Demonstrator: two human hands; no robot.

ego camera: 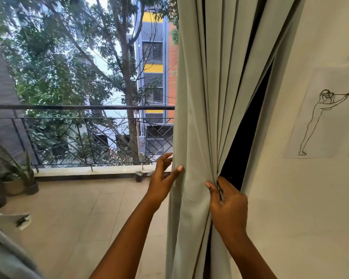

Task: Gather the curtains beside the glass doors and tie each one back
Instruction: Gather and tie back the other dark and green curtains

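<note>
You had beige tiled floor (73,218) underfoot; potted plants (18,178) stood at its left edge, paper sheet (14,219) nearby.

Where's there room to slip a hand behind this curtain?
The dark gap between the curtain and the wall is free, just above the right hand. The curtain's left edge is taken by the left hand; the folds between are bunched.
</note>
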